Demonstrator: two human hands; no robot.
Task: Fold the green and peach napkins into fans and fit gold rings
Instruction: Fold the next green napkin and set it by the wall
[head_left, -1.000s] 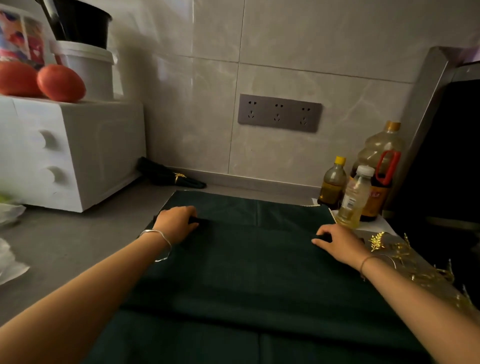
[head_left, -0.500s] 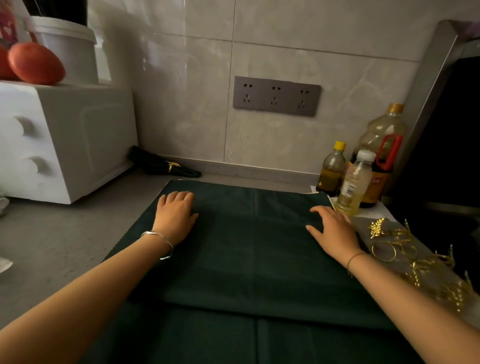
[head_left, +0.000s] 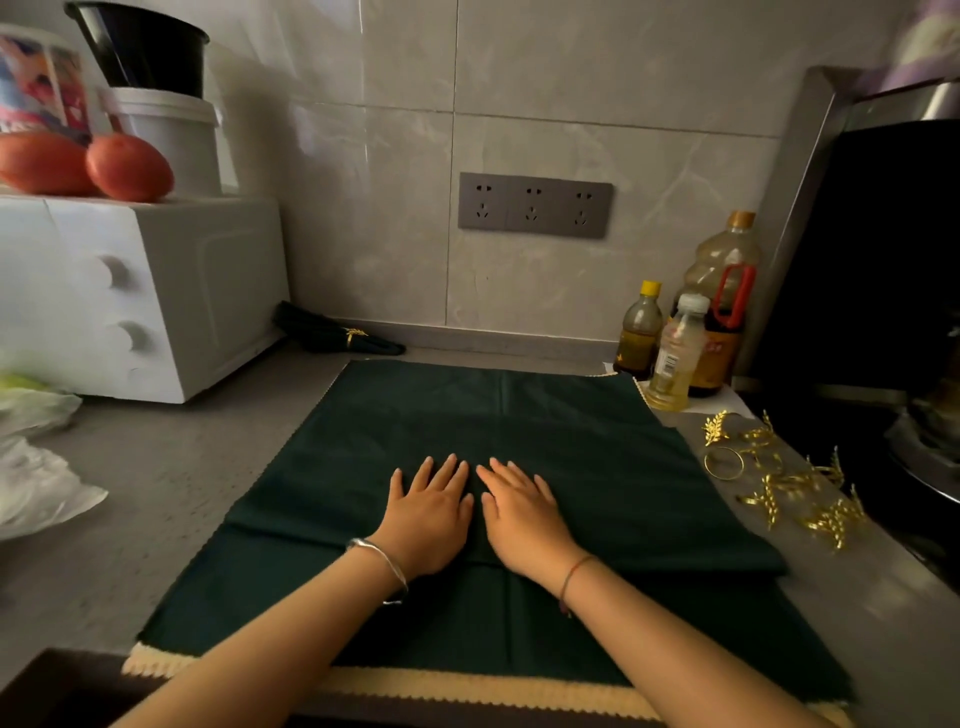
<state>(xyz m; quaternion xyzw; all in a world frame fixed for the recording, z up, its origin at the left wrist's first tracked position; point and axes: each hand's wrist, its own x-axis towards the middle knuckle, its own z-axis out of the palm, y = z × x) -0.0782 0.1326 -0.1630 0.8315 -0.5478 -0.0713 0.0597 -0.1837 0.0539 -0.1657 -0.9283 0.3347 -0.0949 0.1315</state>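
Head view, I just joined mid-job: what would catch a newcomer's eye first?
The big dark green napkin spread across the middle of the counter, with the left hand and right hand pressed flat side by side on its centre. To its right lies a scatter of gold rings, and at the back left a folded green napkin already wears one.

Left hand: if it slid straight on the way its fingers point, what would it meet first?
Nothing stands in the way, as far as this shows. The left hand lies flat on the green napkin; ahead is only cloth to its far edge, then counter and wall. The right hand lies close beside.
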